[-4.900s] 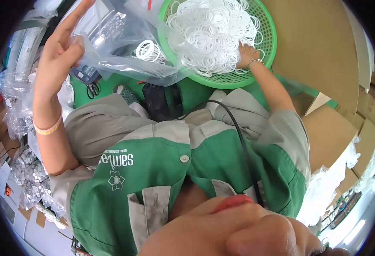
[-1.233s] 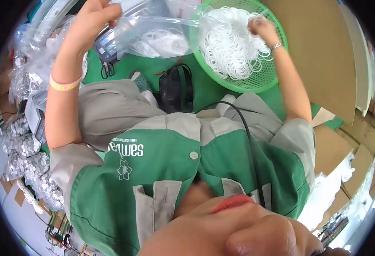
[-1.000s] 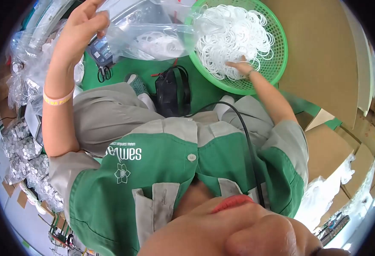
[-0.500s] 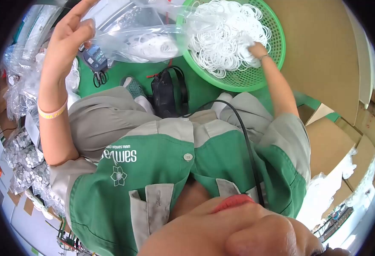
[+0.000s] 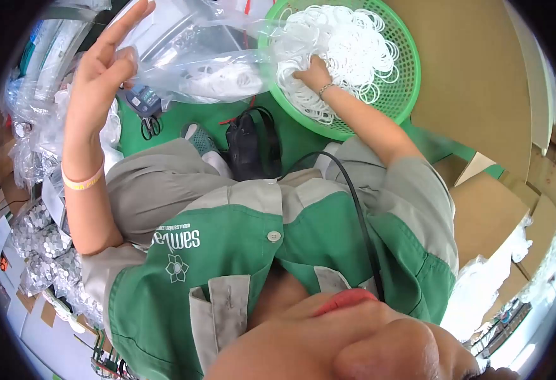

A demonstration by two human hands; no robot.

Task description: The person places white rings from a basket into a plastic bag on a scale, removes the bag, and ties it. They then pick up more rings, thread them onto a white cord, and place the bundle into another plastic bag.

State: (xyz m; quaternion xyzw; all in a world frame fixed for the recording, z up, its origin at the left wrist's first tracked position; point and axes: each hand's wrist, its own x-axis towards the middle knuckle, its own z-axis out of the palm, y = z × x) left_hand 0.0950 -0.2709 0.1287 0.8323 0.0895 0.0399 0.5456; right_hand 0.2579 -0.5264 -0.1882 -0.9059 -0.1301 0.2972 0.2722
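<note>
White rings (image 5: 354, 44) heaped in green basket (image 5: 399, 95) at 1 o'clock. Right hand (image 5: 314, 71) dug into heap, fingers hidden, grip unclear. Left hand (image 5: 104, 76) at 10 o'clock pinches plastic bag (image 5: 192, 54) rim, index spread. Few rings in bag; looks early, most left in basket.

Floor: green mat (image 5: 294, 136); cardboard (image 5: 474, 69) beside it on the right
On mat: basket (image 5: 411, 63) at the right edge; black bag (image 5: 246, 149) mid-mat; scissors (image 5: 149, 126) left; calculator (image 5: 140, 99) just beyond them
</note>
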